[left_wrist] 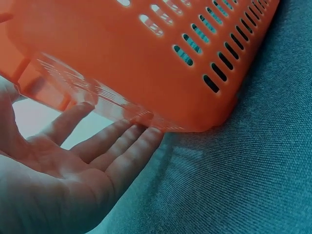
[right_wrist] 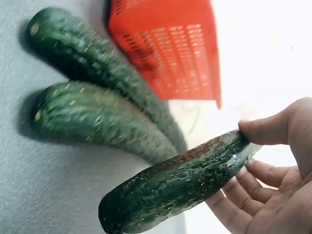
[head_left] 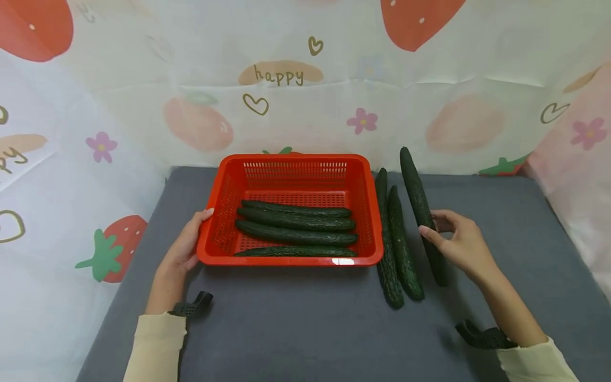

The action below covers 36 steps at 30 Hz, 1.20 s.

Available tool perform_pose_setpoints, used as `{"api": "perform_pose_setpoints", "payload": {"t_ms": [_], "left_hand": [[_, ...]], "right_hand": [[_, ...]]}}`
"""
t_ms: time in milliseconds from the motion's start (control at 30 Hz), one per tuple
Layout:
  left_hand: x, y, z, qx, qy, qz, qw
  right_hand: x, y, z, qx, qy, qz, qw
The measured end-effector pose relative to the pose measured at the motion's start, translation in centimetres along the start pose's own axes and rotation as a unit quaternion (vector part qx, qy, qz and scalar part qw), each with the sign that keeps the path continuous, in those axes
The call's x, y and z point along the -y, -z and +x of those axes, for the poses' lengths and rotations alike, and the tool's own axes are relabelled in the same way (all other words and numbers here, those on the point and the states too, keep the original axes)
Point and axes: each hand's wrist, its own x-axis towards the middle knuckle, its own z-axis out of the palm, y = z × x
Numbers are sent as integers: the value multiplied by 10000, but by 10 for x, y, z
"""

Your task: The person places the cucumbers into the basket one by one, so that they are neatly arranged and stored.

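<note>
Red, the basket (head_left: 286, 261) is gripped by the half-curled left hand (head_left: 182, 245), likely for steadiness, while the right hand (head_left: 461, 241) pinches a cucumber (head_left: 414, 185) mid-length, presumably for balance.

Held cucumber (head_left: 420, 207): long, dark green, bumpy; gripped by the right fingers (right_wrist: 231, 213), raised at the basket's 3 o'clock, far end tipped between 11 and 12.
Loose cucumbers (head_left: 389, 254): two, side by side on the table (head_left: 296, 318), between the basket's 3 and 4 o'clock.
Basket (head_left: 286, 260): red, slotted, rectangular, open upward.
Basket cucumbers (head_left: 296, 219): four, whole, lying roughly 9-to-3 o'clock.
</note>
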Motion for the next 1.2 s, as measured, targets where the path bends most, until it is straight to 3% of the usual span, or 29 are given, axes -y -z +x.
{"api": "perform_pose_setpoints", "payload": {"t_ms": [233,533,800,1200], "left_hand": [[-3,2,-1,156,-31,-89,9998],[-7,1,1,67,74,-106,9999],[-5,3,-2,175,32,-366,9992],[-3,1,2,320,97,-490,9982]], "right_hand": [[24,3,-3,48,414,179,9990],[51,5,-4,-83,1070,160,9941],[83,-1,3,19,1275,179,9917],[121,-16,17,81,1632,-442,9856]]}}
